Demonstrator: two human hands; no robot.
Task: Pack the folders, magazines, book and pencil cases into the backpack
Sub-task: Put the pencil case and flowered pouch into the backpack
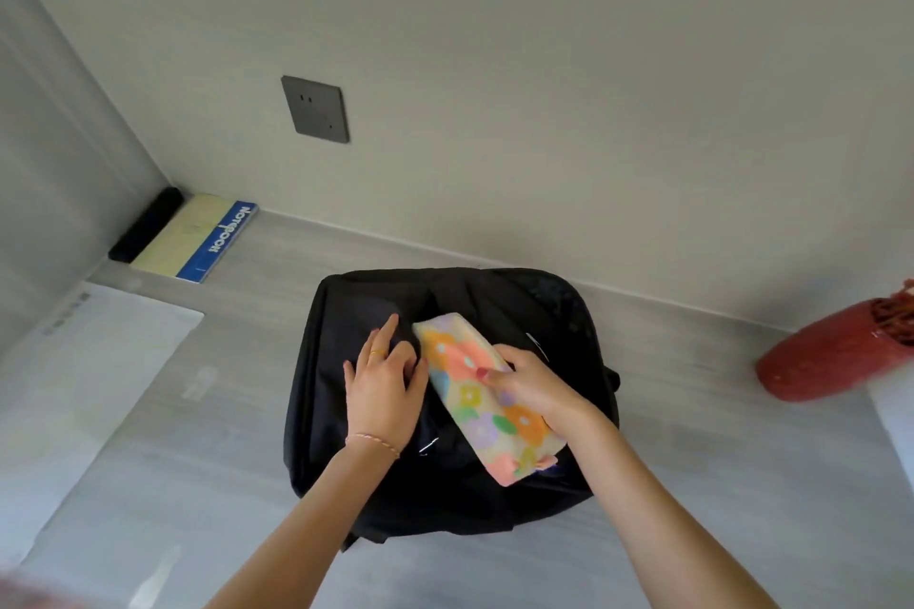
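Holding floral pencil case [487, 398] in right hand [536, 386], you grasp it across its middle, thumb on top. Case lies over black backpack [445, 485], long axis diagonal: far end points ahead-left of right hand toward dark opening, near end trails back by your wrist. Left hand [383, 386], just left of case, fingers curled into backpack fabric, seemingly spreading opening. Backpack contents hidden. Next move, likely: slide case forward-left, lengthwise, into gap. Notebook [198, 237] far ahead-left, unpacked.
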